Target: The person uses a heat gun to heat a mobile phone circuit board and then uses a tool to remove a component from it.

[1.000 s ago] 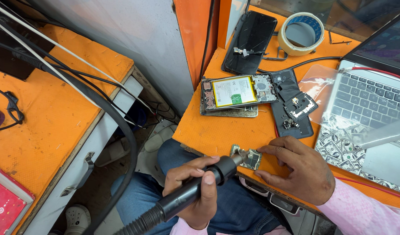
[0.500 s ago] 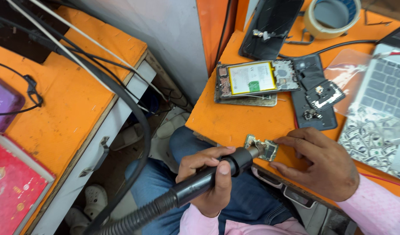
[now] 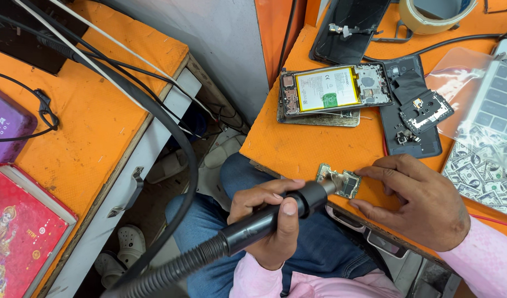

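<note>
Board (image 3: 339,182): on tabletop (image 3: 297,143) edge, pinned by right hand (image 3: 416,201) fingertips from 3 o'clock; left hand (image 3: 272,221) grips hot-air nozzle (image 3: 314,196) touching from 8 o'clock.

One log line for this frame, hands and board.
left hand: grips hot-air wand | nozzle: over circuit board | right hand: steadies board | orange table

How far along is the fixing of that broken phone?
Already done: the phone lies open, battery showing, its back cover off beside it. In hand: the left hand aims a black hot-air nozzle at a small circuit board, steadied by the right hand. Left: board and cover aren't back in.
</note>
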